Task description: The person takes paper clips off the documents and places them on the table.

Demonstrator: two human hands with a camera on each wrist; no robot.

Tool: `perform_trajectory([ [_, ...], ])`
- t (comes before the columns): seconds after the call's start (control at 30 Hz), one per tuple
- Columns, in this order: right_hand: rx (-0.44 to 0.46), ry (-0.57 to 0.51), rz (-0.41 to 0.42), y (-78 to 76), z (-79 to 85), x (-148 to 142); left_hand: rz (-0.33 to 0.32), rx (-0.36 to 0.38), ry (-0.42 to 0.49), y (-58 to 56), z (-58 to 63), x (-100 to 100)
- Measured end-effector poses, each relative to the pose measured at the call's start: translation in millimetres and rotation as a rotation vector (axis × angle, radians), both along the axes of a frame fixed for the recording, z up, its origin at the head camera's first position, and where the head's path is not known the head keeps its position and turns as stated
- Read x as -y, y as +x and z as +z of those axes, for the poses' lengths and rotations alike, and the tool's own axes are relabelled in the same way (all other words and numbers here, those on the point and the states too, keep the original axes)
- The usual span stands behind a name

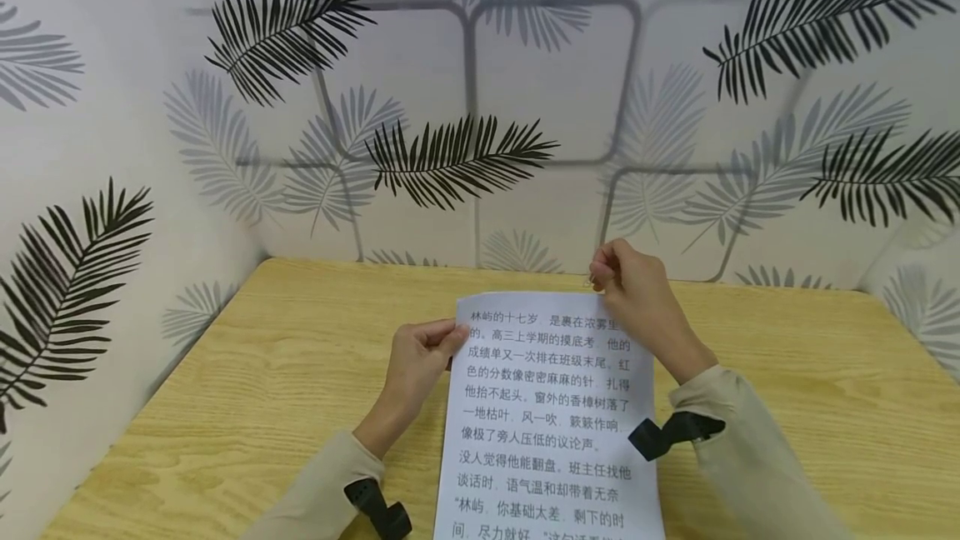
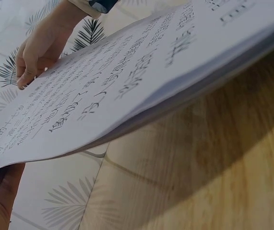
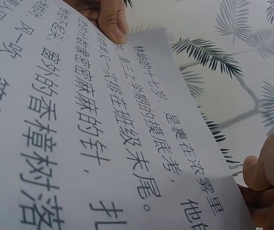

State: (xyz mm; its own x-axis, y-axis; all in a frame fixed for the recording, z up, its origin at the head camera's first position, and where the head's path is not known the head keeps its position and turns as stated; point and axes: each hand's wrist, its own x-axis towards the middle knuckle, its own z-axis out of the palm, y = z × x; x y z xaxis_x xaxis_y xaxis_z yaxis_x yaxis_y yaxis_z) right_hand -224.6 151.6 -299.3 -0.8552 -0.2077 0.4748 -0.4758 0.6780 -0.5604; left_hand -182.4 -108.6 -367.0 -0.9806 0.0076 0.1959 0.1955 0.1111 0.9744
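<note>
A stack of printed paper sheets (image 1: 551, 407) is held up off the table, tilted, its upper part in the head view. My left hand (image 1: 422, 357) grips the stack's left edge near the top corner, thumb on the printed face and fingers behind. At the top edge, toward the right corner, my right hand (image 1: 637, 294) pinches a small metal paper clip (image 3: 236, 169). In the right wrist view its thin wire ends point at the paper's edge; whether they touch the sheets I cannot tell. The stack's bottom is cut off in the head view.
A wood-grain table (image 1: 787, 348) lies beneath the paper. Behind it and at the left stand walls covered in leaf-patterned paper (image 1: 540, 215). A black strap device (image 1: 675, 433) is worn on each sleeve.
</note>
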Motion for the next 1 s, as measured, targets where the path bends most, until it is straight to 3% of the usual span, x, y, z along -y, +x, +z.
perform_trajectory([
  [0.57, -0.025, 0.042, -0.036, 3.1, 0.5, -13, -0.003, -0.010, 0.004, 1.0, 0.2, -1],
  [1.0, -0.011, 0.062, -0.085, 7.2, -2.1, -41, -0.008, -0.017, 0.006, 1.8, 0.3, -1],
])
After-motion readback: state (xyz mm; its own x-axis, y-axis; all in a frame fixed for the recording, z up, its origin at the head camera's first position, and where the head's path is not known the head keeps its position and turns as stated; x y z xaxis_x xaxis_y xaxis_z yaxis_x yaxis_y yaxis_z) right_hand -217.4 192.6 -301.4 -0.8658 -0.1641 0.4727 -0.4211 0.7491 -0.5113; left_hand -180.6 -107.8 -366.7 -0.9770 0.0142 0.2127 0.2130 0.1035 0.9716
